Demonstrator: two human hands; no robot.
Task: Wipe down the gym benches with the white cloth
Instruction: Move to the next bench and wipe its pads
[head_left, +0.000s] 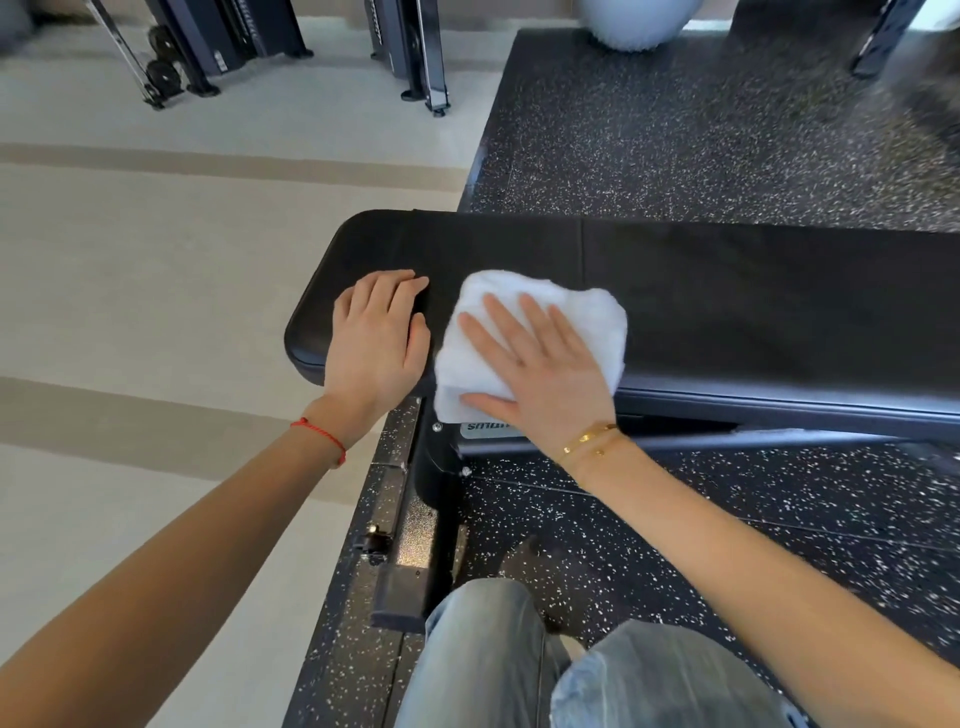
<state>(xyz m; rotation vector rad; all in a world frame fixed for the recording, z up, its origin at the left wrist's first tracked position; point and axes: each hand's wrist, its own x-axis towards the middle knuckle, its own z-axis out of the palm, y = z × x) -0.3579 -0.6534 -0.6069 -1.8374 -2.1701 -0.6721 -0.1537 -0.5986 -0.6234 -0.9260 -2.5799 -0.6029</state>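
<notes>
I see the long black padded gym bench (727, 291) spanning the speckled black rubber floor (701, 130). I judge the wiping step is in progress near the bench's left end. The folded white terry cloth (587, 312) lies on the pad, draping over its near edge. My right hand (540, 369) presses it flat, fingers straight and spread. My left hand (374, 338) rests flat beside it, fingers extended, bracing. Next move: sweep the cloth rightward along the unwiped pad under steady pressure.
</notes>
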